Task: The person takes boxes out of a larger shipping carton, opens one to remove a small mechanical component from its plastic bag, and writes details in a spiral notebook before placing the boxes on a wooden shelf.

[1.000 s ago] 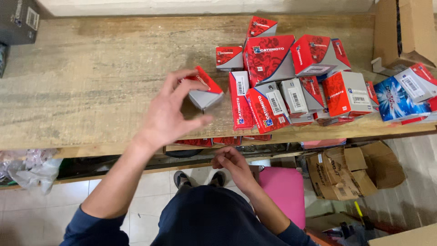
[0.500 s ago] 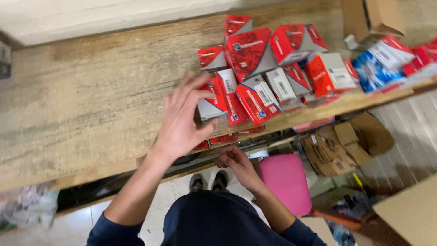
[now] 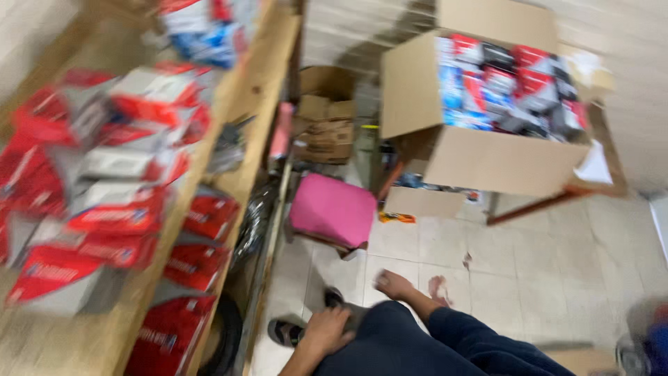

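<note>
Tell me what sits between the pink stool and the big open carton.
Head view: a small flat cardboard box on the floor tiles, between the pink stool and the big open carton. Blur hides finer detail.

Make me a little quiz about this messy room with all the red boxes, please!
1. True or false: the big brown cardboard box is empty.
2. What colour is the soft square stool on the pale tiled floor? A green, B pink, C yellow.
3. Fill in the gap: the person's bare hand rests on dark blue ____.

Key:
1. False. It is full of small red, blue and grey packets.
2. B.
3. trousers.
</note>
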